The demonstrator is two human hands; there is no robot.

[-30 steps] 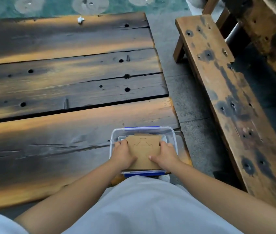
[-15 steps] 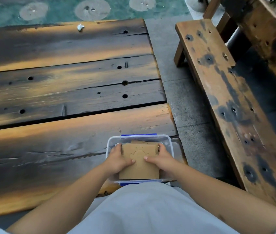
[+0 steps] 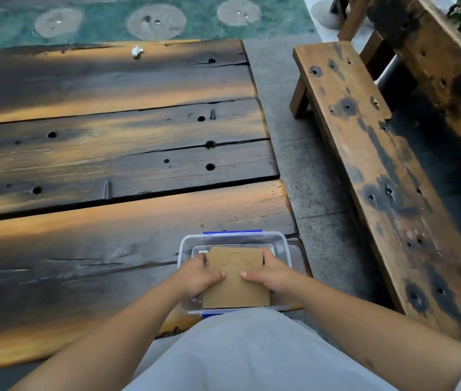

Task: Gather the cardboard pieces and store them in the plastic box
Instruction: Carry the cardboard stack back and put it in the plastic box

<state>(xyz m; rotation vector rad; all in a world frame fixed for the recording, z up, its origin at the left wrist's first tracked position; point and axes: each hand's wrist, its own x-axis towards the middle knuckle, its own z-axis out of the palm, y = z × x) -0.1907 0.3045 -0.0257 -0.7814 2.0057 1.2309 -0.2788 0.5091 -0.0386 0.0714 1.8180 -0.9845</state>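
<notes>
The cardboard stack [image 3: 236, 280] is clamped between left hand [image 3: 197, 276] and right hand [image 3: 273, 273], directly above the plastic box [image 3: 284, 251].

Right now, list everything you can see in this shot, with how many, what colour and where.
plastic box: one, clear with blue clips, near right corner of the table
cardboard pieces: a brown stack, count unclear, inside the box, top piece scored with a shape
table: one, dark and orange weathered planks, fills the left
white scrap: one, crumpled, far edge of the table
bench: one, brown wood with dark spots, right
paving: grey, between table and bench
ground beyond: green with pale round discs, top
left hand: one, gripping the stack's left edge
right hand: one, gripping the right edge
</notes>
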